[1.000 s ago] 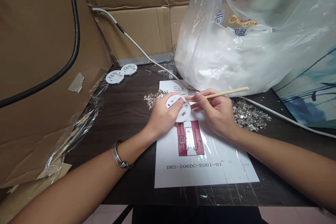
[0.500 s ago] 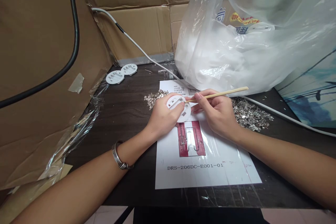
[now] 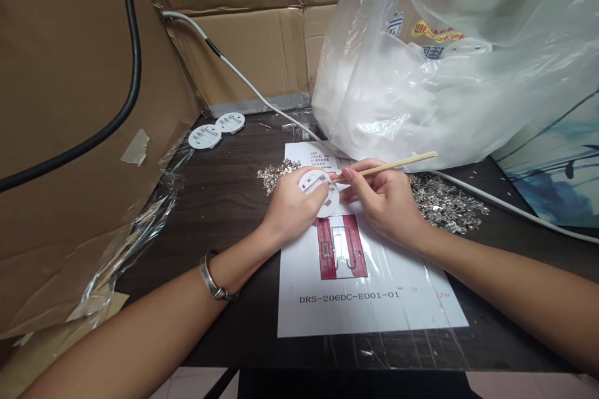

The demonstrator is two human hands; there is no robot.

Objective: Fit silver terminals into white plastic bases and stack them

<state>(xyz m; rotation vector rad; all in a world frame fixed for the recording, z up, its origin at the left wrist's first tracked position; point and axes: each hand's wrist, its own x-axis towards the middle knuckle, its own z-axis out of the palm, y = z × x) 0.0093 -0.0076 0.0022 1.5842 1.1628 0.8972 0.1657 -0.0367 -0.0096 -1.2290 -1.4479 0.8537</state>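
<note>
Between the fingers and thumb of my left hand (image 3: 291, 207) is a round white plastic disc (image 3: 332, 204) with slots and small metal pieces in it. My right hand (image 3: 386, 196) grips a thin wooden stick (image 3: 397, 163), its narrow tip touching the disc close to my left thumb. Both hands are above a printed sheet (image 3: 322, 315) that bears a red and white diagram. A pile of small metal parts (image 3: 277, 174) lies to the left of my left hand, and a larger pile of metal parts (image 3: 444, 206) to the right of my right hand.
Two white discs (image 3: 204, 137) with metal strips lie at the back left. A large clear plastic bag (image 3: 393, 106) full of white pieces fills the back right. A white cable (image 3: 253, 88) crosses behind the sheet, and a black cable (image 3: 135, 43) hangs at left before cardboard walls (image 3: 248, 50).
The wooden stick has shifted very slightly left and its top end is a little higher. The disc is turned slightly in my left hand. Both hands keep their grip.
</note>
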